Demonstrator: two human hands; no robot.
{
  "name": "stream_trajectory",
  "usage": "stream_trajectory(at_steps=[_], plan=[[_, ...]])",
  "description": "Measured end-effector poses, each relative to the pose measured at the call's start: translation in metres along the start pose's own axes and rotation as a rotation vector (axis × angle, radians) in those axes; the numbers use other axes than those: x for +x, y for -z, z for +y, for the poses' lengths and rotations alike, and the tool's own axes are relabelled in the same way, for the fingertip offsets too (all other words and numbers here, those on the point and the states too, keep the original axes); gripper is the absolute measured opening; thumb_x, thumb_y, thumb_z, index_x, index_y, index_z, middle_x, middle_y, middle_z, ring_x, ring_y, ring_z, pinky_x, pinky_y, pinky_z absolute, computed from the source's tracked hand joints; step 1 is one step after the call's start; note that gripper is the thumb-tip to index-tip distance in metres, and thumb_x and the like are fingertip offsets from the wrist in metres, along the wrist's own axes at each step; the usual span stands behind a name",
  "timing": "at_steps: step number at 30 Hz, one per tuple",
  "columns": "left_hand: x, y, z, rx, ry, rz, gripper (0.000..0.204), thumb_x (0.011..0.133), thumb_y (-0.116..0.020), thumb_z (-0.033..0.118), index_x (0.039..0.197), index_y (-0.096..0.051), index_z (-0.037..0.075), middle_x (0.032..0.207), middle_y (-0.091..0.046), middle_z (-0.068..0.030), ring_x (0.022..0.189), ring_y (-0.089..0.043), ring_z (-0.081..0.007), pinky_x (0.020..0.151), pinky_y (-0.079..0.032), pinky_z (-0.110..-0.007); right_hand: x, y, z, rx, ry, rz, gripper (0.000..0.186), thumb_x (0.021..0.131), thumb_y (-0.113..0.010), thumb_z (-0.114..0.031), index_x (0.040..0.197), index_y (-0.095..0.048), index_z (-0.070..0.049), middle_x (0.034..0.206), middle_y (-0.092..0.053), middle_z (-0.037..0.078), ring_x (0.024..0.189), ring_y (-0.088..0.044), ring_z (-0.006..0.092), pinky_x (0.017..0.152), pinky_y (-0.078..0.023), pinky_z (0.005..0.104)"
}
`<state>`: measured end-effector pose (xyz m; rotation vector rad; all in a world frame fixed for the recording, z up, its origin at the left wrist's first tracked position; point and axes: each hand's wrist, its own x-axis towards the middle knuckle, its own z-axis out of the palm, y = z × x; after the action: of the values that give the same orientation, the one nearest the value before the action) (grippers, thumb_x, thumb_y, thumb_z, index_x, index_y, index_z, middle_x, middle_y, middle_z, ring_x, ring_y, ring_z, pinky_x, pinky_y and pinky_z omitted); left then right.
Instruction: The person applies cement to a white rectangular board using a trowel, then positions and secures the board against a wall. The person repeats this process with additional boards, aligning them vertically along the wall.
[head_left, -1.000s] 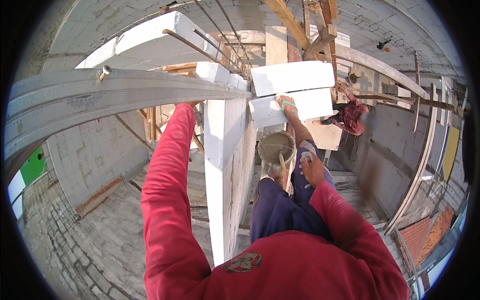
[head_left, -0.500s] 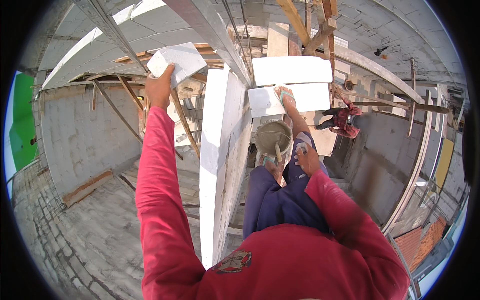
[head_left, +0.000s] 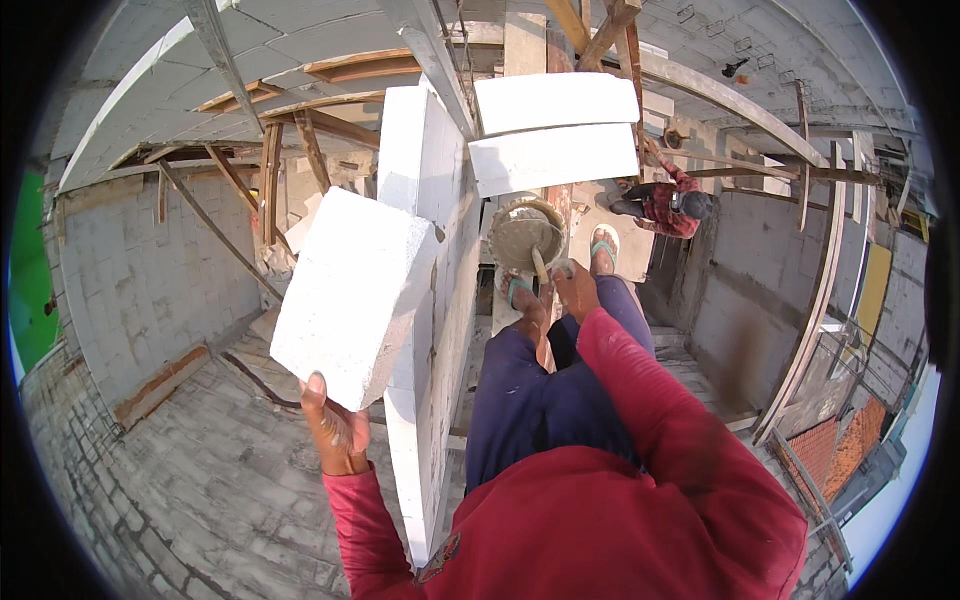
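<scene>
A pale aerated concrete block (head_left: 350, 300) is in my left hand (head_left: 335, 425), gripped at its lower corner beside the white block wall (head_left: 435, 320). My right hand (head_left: 578, 290) is closed around a small greyish thing that I cannot make out, at the end of the wooden tool handle (head_left: 540, 262). That handle leans out of a bucket (head_left: 498, 218) of wet grey mortar between the wall and my sandalled feet. Beyond the bucket lie two long white blocks (head_left: 555, 158), one behind the other.
A co-worker (head_left: 668, 205) in a checked shirt is below at right. Timber props (head_left: 270, 180) and metal beams (head_left: 435, 55) cross overhead and left. A long plank (head_left: 815, 310) stands at right. Rough floor (head_left: 210, 480) lies far below on the left; roof tiles (head_left: 845, 450) show lower right.
My left hand has brought the block down and toward me. My right hand has moved up to the bucket's handle. My right foot has come down off the white blocks to beside the bucket.
</scene>
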<state>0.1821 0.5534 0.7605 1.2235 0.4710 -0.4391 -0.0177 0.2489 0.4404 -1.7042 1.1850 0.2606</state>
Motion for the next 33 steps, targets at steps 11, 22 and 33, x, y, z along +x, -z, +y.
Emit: stream_trajectory(at_steps=[11,22,33], plan=[[-0.037,-0.003,-0.247,-0.376,0.638,0.136,0.06,0.099,-0.066,0.04,0.149,-0.052,0.008,0.144,-0.061,-0.0111,0.132,-0.061,-0.0297,0.108,-0.054,-0.048,0.085,-0.087,0.16,-0.323,-0.13,-0.119,0.052,0.098,-0.068,-0.035,0.13,-0.057,0.005,0.114,-0.071,0.032,0.11,-0.069,0.0496,0.096,-0.055,0.0539],[0.05,0.147,-0.437,-0.427,0.668,0.079,0.063,0.098,-0.06,0.048,0.146,-0.059,0.008,0.146,-0.064,-0.0091,0.132,-0.063,-0.0296,0.112,-0.051,-0.049,0.178,-0.2,0.256,-0.462,0.018,0.036,0.068,0.098,-0.067,-0.035,0.144,-0.043,0.008,0.126,-0.058,0.04,0.1,-0.069,0.0536,0.088,-0.058,0.0555],[0.126,0.17,-0.524,-0.222,0.863,0.065,0.063,0.097,-0.05,0.062,0.14,-0.064,0.019,0.132,-0.07,-0.0046,0.115,-0.068,-0.0273,0.088,-0.054,-0.045,0.091,-0.089,0.25,-0.308,0.125,-0.178,0.063,0.101,-0.065,-0.036,0.142,-0.045,0.008,0.107,-0.07,0.032,0.098,-0.069,0.0515,0.086,-0.056,0.054]])
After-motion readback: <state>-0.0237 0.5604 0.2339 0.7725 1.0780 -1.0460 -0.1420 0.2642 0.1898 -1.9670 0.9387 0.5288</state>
